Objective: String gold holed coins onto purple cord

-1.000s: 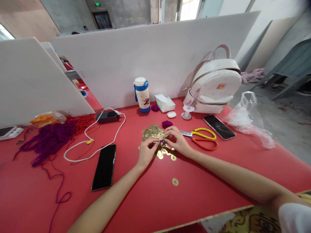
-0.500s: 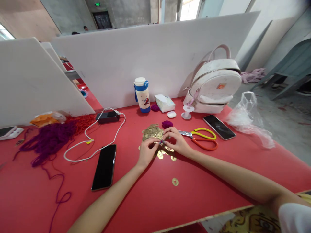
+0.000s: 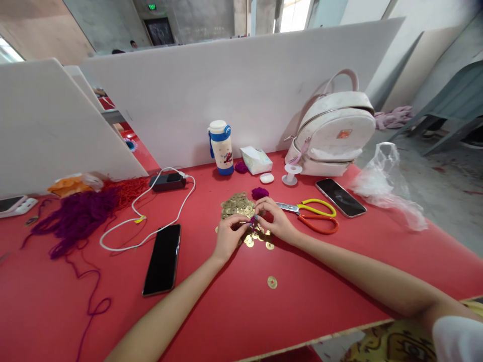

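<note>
My left hand (image 3: 231, 237) and my right hand (image 3: 276, 219) meet over a heap of brass coins (image 3: 237, 206) with square holes. Between their pinched fingertips is a small piece of purple cord (image 3: 253, 220); its exact shape is too small to make out. Several coins lie under and just in front of my fingers. One single coin (image 3: 272, 282) lies apart, nearer to me. Behind my right hand sits a small purple yarn bundle (image 3: 260, 193). Scissors (image 3: 313, 213) with yellow and orange handles lie to the right of that hand.
On the red table (image 3: 211, 327) are a black phone (image 3: 162, 259), a white cable (image 3: 132, 211), purple yarn (image 3: 83, 216), a bottle (image 3: 222, 148), a tissue pack (image 3: 257, 161), a spool (image 3: 291, 174), another phone (image 3: 340, 197), a backpack (image 3: 332, 136) and a plastic bag (image 3: 388, 186). White panels (image 3: 241, 95) stand behind.
More of the purple cord shows between my fingertips now. My right hand has shifted very slightly to the right; my left hand has hardly moved.
</note>
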Motion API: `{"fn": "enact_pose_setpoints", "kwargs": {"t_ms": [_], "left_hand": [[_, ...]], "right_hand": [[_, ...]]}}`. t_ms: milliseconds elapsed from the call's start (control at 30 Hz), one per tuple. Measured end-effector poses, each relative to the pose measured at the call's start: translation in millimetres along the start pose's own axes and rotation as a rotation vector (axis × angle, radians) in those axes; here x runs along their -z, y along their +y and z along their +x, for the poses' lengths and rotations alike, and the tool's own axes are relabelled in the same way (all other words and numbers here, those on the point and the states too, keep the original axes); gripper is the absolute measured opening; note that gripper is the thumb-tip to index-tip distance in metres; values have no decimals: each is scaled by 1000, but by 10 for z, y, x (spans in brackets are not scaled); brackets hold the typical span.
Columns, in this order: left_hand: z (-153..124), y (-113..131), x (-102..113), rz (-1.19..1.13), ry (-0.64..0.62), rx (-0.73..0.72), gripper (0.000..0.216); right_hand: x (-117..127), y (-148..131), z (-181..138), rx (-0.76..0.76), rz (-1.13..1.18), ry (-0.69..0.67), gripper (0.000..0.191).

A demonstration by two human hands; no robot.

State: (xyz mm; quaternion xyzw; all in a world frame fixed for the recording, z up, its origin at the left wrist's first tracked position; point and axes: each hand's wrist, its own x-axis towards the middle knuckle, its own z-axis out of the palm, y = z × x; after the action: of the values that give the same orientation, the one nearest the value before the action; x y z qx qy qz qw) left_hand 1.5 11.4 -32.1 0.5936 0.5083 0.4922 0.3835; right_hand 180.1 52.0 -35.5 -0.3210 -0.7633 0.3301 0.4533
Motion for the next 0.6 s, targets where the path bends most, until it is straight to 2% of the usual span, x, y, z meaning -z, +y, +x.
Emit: {"fn": "enact_pose_setpoints", "kwargs": {"t_ms": [200,367,500,600], "left_hand": [[6,-17,0,-18,27,34,6],[4,-11,4,-8,12,28,7],[2,5,4,-6,4,18,7],[2,6,4,-2,7,1,6]], "right_hand": [[1,26,7,-22,31,48,8],[23,-33,3,14,42,-42,4],[42,-63,7,-10,125,-94,14],[53,-54,14,-53,243,-63,21]]}}
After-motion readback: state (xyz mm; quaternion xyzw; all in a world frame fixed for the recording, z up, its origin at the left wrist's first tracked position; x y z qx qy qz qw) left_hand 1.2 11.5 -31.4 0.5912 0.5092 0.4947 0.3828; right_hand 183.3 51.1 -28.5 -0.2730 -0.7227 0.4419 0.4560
